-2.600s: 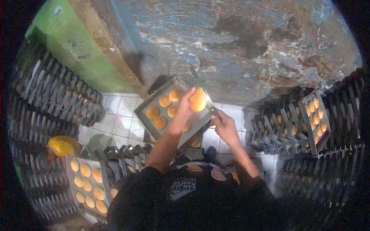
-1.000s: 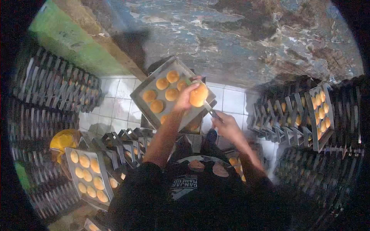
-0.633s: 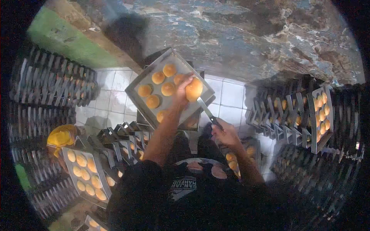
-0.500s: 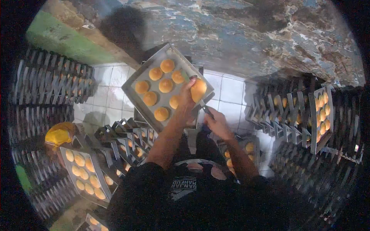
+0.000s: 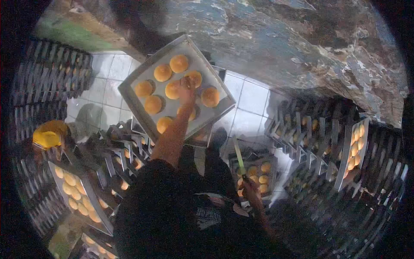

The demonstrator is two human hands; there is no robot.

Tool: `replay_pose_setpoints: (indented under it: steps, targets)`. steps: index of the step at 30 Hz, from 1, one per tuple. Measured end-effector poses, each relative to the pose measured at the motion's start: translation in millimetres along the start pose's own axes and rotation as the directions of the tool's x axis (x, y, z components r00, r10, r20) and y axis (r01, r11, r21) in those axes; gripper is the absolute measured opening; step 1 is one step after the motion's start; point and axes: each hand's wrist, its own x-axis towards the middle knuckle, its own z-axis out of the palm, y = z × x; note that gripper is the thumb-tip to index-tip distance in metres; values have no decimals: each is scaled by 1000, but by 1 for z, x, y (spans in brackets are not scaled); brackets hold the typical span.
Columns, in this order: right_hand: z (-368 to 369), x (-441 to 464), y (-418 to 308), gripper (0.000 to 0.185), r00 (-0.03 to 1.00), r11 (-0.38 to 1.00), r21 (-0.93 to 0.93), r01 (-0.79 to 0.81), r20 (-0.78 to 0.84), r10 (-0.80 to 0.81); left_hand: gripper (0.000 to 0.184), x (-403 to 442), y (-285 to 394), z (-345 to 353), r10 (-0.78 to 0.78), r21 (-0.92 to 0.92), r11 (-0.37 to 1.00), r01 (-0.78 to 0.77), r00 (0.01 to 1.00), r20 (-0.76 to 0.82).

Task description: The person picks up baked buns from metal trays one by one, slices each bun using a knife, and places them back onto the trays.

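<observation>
My left hand point(image 5: 187, 88) reaches over a square metal tray point(image 5: 136, 113) of round golden-brown buns. Its fingers are on a bun point(image 5: 195, 77) near the upper right of the tray, and part of that bun is hidden by them. Another bun point(image 5: 210, 97) lies to the right of the hand. Lower down, at my right side, my right hand point(image 5: 251, 191) is wrapped round the dark handle of a knife point(image 5: 238, 153). The long narrow blade points up and away from me, apart from the buns on the tray.
A lower tray of buns point(image 5: 263, 172) is under my right hand. Stacked trays stand at the left point(image 5: 56, 82) and right point(image 5: 302, 134). More buns show in a tilted tray point(image 5: 79, 200) at lower left. A yellow object point(image 5: 47, 134) is beyond it. A peeling wall point(image 5: 276, 47) rises ahead.
My left hand has put down the bun it held up, which now lies on the tray, and moved to another bun. My right hand has drawn the knife back down and right.
</observation>
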Motion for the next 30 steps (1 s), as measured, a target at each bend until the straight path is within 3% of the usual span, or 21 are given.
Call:
replay_pose_setpoints:
  steps: [1,2,4,6,7,8,9,11,12,13,14,15,16,17,18,19,20,21,22,24,30]
  targets:
    - [1,3,-1,38,1000,1000,-21,-17,8,17,40,15,2,-2,87,182,979,-95,995,48]
    - [0,16,28,37,999,995,92,34,-2,-34,40,30,1,-2,165,352,916,-195,980,112]
    - [-8,44,92,37,996,975,205,86,-24,-83,42,62,-37,18,92,340,926,-164,972,218]
    - [-17,63,121,36,963,962,-91,257,-63,-263,46,70,-37,22,26,336,932,-136,950,311]
    - [-12,60,102,35,943,932,-189,310,-66,-327,61,71,-20,16,-76,407,906,-115,903,424]
    - [-10,56,81,34,964,960,-119,255,-42,-261,78,69,-1,11,-180,476,873,-107,836,518]
    - [-3,47,46,34,970,968,-83,237,-32,-240,78,55,9,9,-164,470,875,-117,841,515]
    - [14,25,-28,31,988,987,48,156,-24,-155,84,14,24,6,133,586,729,-353,913,385]
    - [17,26,-47,30,991,986,96,135,-27,-133,84,8,27,3,154,575,733,-363,912,380]
    - [19,29,-64,30,993,983,144,113,-30,-110,82,3,27,1,36,352,919,-176,928,371]
    - [20,38,-72,30,981,980,65,190,-39,-188,79,-1,29,-2,-81,100,994,44,914,399]
    - [24,48,-77,30,971,971,31,235,-39,-234,79,-5,35,-8,-65,92,995,31,917,393]
    - [28,57,-82,30,959,960,-3,280,-39,-280,71,-6,43,-16,-125,-201,952,230,893,432]
    - [34,73,-87,31,830,831,-86,550,-50,-555,62,-6,53,-25,-158,-462,789,405,860,485]
    - [44,70,-110,31,726,725,-116,679,-40,-686,62,-6,66,-38,-137,-471,798,377,873,467]
    - [55,67,-134,31,602,599,-145,788,-29,-798,55,-7,79,-51,-78,-634,591,499,817,571]
    - [67,30,-183,32,792,781,155,604,-16,-610,49,-8,93,-66,15,-716,342,609,758,652]
    - [75,16,-201,32,856,824,300,481,43,-515,49,-12,113,-81,28,-729,357,583,774,633]
    - [83,3,-219,33,906,840,427,334,101,-411,47,-18,138,-96,73,-792,230,565,802,593]
    - [95,-4,-227,31,723,725,-8,689,84,-686,46,-16,162,-119,203,-798,-69,599,791,577]
    - [120,-20,-231,38,561,564,9,826,80,-824,38,-27,219,-171,162,-854,-62,517,849,502]
